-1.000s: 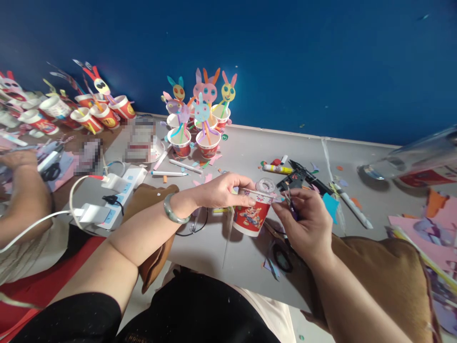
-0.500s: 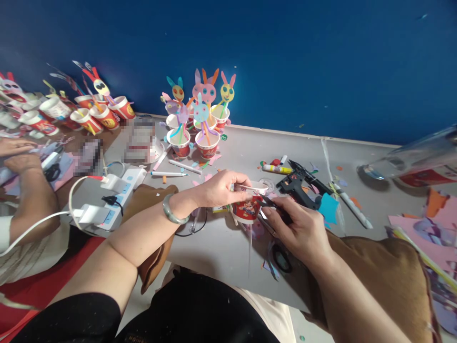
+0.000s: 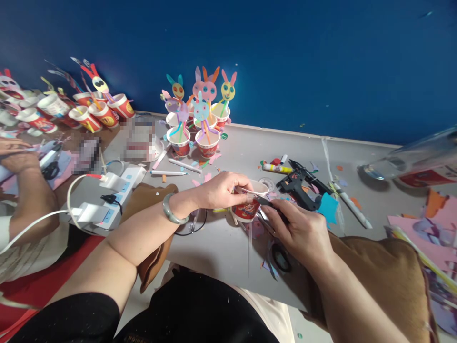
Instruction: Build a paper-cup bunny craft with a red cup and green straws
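My left hand [image 3: 228, 190], with a bangle on the wrist, pinches the rim of a red-and-white printed paper cup [image 3: 245, 211] just above the table. Closed around a slim dark tool that looks like a utility knife [image 3: 264, 201] is my right hand [image 3: 300, 228]. The knife's dark tip meets the cup's side just under the rim, close to my left fingertips. Whether the tip has pierced the wall cannot be made out. Below my right hand lies a pair of black-handled scissors [image 3: 281, 258], its blades partly hidden.
A black glue gun [image 3: 298, 188] and a yellow marker [image 3: 276, 168] lie beyond the cup. Several cups with paper rabbits [image 3: 207, 143] stand by the wall. A power strip [image 3: 121, 195] is at left, near another person's arm [image 3: 26, 186]. A brown cushion [image 3: 378, 271] lies right.
The cup has tilted a little, so more of its opening shows. The knife tip has shifted slightly left and lies flatter against the area under the rim.
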The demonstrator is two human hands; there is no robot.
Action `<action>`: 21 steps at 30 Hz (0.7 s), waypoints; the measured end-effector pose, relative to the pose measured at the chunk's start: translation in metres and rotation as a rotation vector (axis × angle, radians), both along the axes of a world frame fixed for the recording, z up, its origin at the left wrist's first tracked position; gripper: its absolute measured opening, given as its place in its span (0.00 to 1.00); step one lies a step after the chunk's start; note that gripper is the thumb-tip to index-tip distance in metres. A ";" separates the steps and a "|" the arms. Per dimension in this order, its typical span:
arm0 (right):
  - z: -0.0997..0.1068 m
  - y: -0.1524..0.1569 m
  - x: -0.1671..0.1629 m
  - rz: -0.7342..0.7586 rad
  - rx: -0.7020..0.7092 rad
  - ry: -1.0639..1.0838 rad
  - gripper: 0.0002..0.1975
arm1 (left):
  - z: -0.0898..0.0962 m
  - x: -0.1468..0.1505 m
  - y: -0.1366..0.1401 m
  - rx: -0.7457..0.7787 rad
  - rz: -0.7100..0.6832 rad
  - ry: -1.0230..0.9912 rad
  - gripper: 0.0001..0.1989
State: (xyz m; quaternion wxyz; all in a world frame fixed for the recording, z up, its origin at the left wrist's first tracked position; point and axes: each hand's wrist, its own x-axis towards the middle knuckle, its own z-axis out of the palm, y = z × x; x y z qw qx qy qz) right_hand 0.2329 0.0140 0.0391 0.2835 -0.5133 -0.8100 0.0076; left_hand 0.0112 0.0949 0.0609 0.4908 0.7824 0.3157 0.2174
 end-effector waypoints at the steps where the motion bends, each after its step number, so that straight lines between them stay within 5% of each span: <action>1: 0.000 0.000 0.000 0.002 0.005 -0.007 0.15 | 0.000 0.000 0.000 -0.009 -0.003 -0.002 0.13; 21: 0.008 -0.003 0.002 0.024 -0.007 -0.001 0.13 | 0.004 -0.002 0.001 -0.088 -0.033 -0.034 0.10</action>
